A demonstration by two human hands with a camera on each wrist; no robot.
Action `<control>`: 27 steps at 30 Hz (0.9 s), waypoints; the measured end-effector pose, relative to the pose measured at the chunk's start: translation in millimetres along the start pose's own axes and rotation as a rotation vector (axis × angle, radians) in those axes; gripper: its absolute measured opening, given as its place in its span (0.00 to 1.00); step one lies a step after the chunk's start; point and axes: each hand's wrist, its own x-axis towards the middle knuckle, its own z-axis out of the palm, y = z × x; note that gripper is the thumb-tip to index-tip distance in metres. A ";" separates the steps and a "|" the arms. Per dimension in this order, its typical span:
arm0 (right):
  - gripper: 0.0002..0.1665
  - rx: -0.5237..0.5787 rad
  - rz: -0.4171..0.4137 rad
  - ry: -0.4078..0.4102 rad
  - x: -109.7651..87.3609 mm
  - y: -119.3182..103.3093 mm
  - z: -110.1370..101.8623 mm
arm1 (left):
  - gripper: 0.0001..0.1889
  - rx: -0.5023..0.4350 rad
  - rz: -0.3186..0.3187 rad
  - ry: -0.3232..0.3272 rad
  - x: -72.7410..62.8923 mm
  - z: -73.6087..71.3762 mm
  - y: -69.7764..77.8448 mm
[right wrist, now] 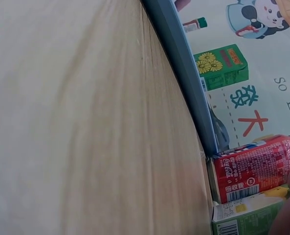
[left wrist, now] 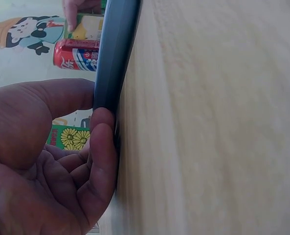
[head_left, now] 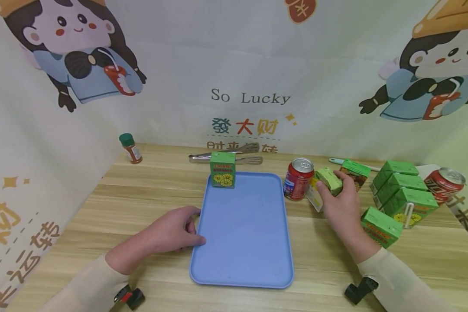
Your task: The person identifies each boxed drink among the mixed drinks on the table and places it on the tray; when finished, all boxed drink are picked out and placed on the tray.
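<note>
The wood-grained desk (head_left: 320, 260) is carrying a blue tray (head_left: 243, 234), a green-capped jar (head_left: 131, 149), metal tongs (head_left: 249, 160), two red cans (head_left: 298, 180) and several green cartons (head_left: 409, 203); behind them, a pale-handled utensil (head_left: 337, 161) is apparently lying partly hidden.

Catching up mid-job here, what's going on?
A person's left hand holds the left edge of the blue tray, while their right hand grips a pale green carton beside a red can. One flower-printed green carton stands at the tray's far left corner; more green cartons sit to the right.
</note>
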 end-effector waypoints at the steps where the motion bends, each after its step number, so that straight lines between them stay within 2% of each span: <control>1: 0.43 -0.002 0.010 -0.007 0.2 -0.4 -0.2 | 0.44 0.000 0.002 0.000 0.0 -0.1 0.2; 12: 0.45 -0.004 0.033 -0.001 0.7 -2.9 0.7 | 0.45 0.004 0.014 0.001 0.1 -0.4 -0.5; 27: 0.41 0.047 0.036 0.074 -0.9 3.4 3.6 | 0.45 0.006 0.023 0.004 1.1 0.5 -0.7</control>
